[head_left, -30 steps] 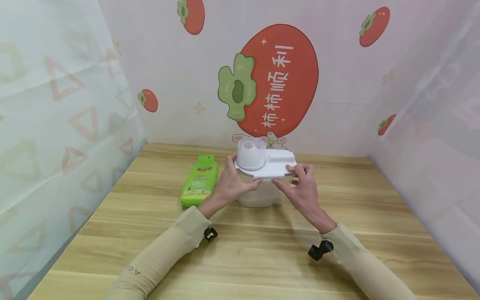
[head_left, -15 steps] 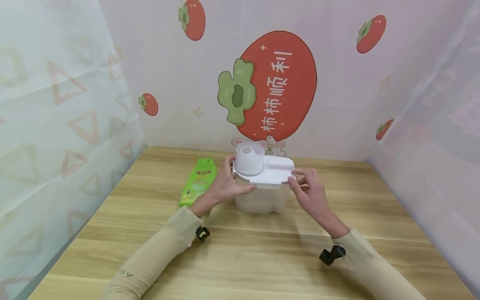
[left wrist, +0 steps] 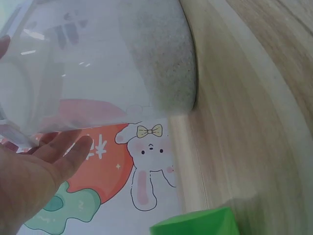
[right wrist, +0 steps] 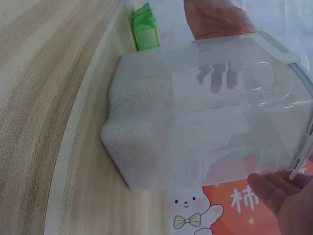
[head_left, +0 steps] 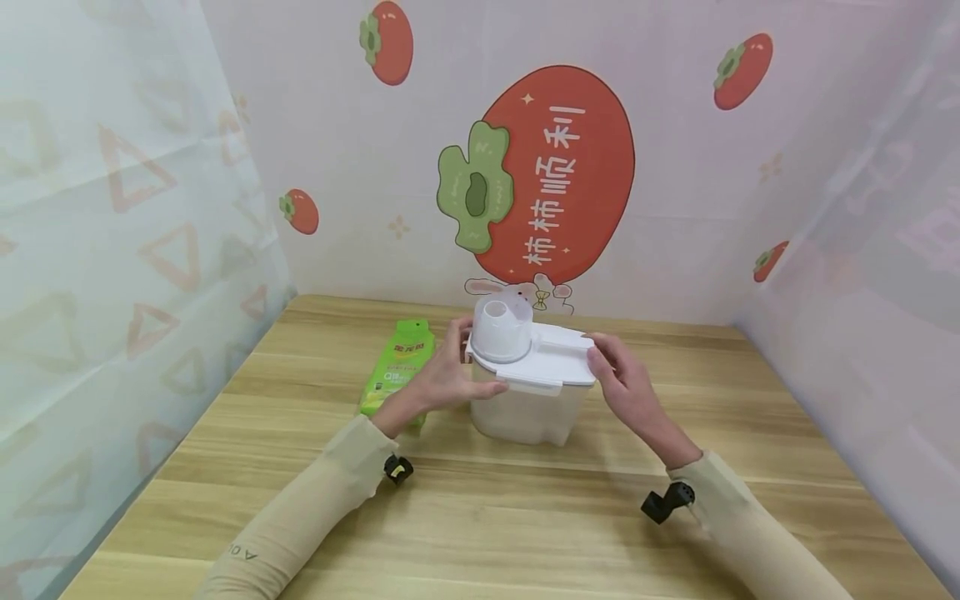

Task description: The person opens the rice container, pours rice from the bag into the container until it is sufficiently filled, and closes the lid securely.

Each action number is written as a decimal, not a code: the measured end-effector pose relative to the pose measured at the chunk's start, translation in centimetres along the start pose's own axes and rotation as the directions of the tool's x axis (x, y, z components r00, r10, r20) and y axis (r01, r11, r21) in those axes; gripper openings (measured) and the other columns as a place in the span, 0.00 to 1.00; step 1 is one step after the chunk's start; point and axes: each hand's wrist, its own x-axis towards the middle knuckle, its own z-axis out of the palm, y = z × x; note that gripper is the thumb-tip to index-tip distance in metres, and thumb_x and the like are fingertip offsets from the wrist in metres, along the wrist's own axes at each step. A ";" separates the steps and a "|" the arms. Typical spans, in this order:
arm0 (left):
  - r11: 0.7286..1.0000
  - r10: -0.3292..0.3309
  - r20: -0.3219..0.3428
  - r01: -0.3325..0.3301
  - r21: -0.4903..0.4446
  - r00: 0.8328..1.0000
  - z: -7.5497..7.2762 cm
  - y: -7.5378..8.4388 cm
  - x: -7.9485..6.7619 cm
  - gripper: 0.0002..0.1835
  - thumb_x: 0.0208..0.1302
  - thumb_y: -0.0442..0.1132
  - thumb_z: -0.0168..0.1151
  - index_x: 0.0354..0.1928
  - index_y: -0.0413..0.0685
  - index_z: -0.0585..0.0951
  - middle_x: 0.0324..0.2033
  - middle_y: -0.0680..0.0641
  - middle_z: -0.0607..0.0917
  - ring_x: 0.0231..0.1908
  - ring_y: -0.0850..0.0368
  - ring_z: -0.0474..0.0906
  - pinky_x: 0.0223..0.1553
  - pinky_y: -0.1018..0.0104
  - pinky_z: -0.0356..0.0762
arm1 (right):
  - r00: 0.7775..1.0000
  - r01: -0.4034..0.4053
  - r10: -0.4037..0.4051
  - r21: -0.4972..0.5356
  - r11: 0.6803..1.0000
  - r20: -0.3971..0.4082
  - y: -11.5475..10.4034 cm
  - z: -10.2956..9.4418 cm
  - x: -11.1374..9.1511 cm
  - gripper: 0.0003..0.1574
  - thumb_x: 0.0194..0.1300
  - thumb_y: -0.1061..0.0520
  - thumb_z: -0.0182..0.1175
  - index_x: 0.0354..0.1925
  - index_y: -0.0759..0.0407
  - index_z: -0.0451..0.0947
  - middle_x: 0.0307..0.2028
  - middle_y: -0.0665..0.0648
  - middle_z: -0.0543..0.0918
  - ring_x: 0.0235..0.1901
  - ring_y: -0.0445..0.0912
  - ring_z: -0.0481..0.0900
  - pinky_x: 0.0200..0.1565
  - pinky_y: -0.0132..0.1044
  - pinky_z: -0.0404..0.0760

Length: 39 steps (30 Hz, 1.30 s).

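Note:
A clear plastic rice container point(head_left: 525, 417) stands on the wooden table under a white lid point(head_left: 558, 360). On the lid's left half sits a translucent measuring cup point(head_left: 501, 337), upside down. Pale rice-like grains point(right wrist: 142, 93) fill the lower part, seen through the wall in both wrist views. My left hand point(head_left: 444, 377) grips the container's left end, thumb along the front by the lid clip point(head_left: 528, 382) and fingers behind. With my right hand point(head_left: 630, 390) I hold the lid's right end, thumb on the near edge and fingers at the far side, partly hidden.
A green packet point(head_left: 400, 367) lies on the table point(head_left: 480, 533) just left of the container, partly behind my left wrist. At the table's far edge rises a wall covering point(head_left: 360, 267) printed with persimmons and a rabbit; patterned sheets hang on both sides.
The container has turned, its right end swinging nearer to me. My right hand has left the front clip and moved to the right end, while my left keeps its hold.

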 end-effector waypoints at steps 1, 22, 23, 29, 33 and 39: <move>1.000 0.004 0.004 -0.004 -0.004 1.000 -0.1 0.0 0.0 0.55 0.44 0.43 0.81 0.69 0.49 0.52 0.59 0.41 0.73 0.55 0.50 0.77 0.55 0.59 0.79 | 1.000 -0.002 0.002 0.010 1.000 0.002 0.1 0.0 0.0 0.18 0.75 0.59 0.48 0.59 0.63 0.73 0.52 0.63 0.80 0.47 0.33 0.77 0.45 0.21 0.77; 0.999 0.006 -0.124 -0.010 -0.037 0.992 -0.6 -1.3 0.8 0.31 0.64 0.40 0.66 0.68 0.51 0.68 0.64 0.40 0.76 0.58 0.44 0.79 0.55 0.58 0.80 | 0.997 0.070 -0.069 0.030 0.997 -0.028 -3.4 0.4 -1.4 0.16 0.66 0.71 0.54 0.52 0.72 0.75 0.47 0.65 0.76 0.44 0.38 0.77 0.37 0.22 0.80; 0.999 0.013 -0.129 -0.018 -0.037 0.992 -0.6 -1.4 0.9 0.30 0.65 0.39 0.65 0.68 0.50 0.68 0.64 0.40 0.76 0.58 0.44 0.80 0.54 0.59 0.80 | 0.997 0.079 -0.078 0.034 0.996 -0.028 -3.8 0.5 -1.4 0.15 0.66 0.71 0.54 0.51 0.73 0.76 0.46 0.66 0.75 0.43 0.39 0.77 0.37 0.22 0.80; 0.998 0.068 -0.172 -0.064 0.027 0.983 -0.2 -1.3 1.2 0.23 0.68 0.35 0.60 0.64 0.44 0.71 0.61 0.39 0.79 0.58 0.46 0.80 0.54 0.65 0.80 | 0.993 0.116 -0.116 0.036 0.993 -0.003 -4.6 0.9 -1.8 0.16 0.63 0.74 0.56 0.51 0.73 0.76 0.46 0.69 0.73 0.42 0.40 0.77 0.39 0.22 0.81; 0.987 0.134 -0.208 -0.110 0.119 0.969 0.1 -1.0 1.1 0.21 0.67 0.32 0.60 0.61 0.40 0.73 0.58 0.39 0.79 0.56 0.45 0.80 0.49 0.64 0.83 | 0.992 0.122 -0.122 0.014 0.992 0.015 -4.7 1.1 -1.9 0.17 0.63 0.74 0.57 0.51 0.72 0.76 0.46 0.68 0.73 0.42 0.44 0.79 0.42 0.24 0.82; 0.910 0.292 -0.195 -0.209 0.357 0.937 1.0 0.6 0.4 0.22 0.59 0.31 0.61 0.57 0.38 0.76 0.60 0.34 0.73 0.58 0.42 0.75 0.54 0.54 0.81 | 0.992 0.120 -0.120 -0.008 0.993 0.028 -4.8 1.2 -2.1 0.18 0.62 0.73 0.59 0.52 0.71 0.76 0.46 0.66 0.74 0.42 0.46 0.79 0.43 0.27 0.83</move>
